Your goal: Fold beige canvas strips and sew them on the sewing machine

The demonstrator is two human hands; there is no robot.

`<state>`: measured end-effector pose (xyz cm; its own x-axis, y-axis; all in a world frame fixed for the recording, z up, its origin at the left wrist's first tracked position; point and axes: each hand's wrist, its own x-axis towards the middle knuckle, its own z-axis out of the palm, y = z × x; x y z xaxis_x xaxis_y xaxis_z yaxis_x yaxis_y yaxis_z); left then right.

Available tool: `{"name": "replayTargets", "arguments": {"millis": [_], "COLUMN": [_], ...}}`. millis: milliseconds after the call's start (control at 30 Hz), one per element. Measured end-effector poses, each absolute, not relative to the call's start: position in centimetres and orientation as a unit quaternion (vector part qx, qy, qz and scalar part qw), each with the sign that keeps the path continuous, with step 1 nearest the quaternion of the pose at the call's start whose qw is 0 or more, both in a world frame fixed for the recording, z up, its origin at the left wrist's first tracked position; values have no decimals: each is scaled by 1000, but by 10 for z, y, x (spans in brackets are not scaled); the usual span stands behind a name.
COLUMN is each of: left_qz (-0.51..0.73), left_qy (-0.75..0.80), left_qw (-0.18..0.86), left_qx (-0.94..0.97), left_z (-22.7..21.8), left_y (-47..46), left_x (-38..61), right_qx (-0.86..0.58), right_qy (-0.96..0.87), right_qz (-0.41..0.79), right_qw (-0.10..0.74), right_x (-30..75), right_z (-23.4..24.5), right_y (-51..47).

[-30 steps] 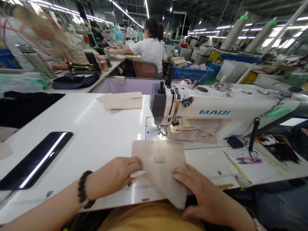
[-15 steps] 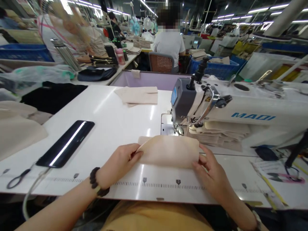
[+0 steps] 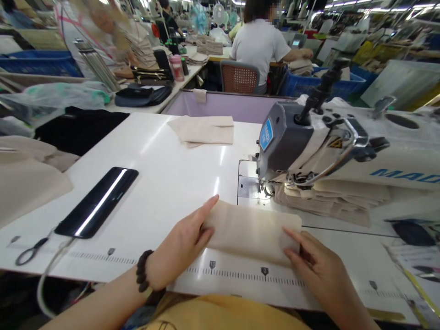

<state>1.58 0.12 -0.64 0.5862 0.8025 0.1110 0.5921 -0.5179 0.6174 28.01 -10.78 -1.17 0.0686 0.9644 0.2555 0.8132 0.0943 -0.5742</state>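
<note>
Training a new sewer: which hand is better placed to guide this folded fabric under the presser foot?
Probably the right hand: its fingers rest on the fabric's end nearest the presser foot; the left hand sits further away.

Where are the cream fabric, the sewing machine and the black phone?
Cream fabric (image 3: 252, 233): head view, middle of the folded piece.
Sewing machine (image 3: 285, 142): head view, grey end of the machine head.
Black phone (image 3: 96, 202): head view, middle of its glossy face.

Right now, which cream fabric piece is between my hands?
The folded cream fabric piece between your left hand and right hand; the flat piece and the stacked pile lie untouched.
</note>
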Motion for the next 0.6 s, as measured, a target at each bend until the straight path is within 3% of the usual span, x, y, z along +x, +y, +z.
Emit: {"name": "replayTargets", "arguments": {"millis": [600], "left_qz": [205], "left_qy": [483], "left_qw": [309], "left_qx": [793], "left_z": [-1], "left_y": [-18], "left_x": [6], "right_qx": [-633], "right_qy": [-733], "right_qz": [-32], "right_qw": [246], "right_x": [274], "right_z": [-23], "right_y": [-103]}}
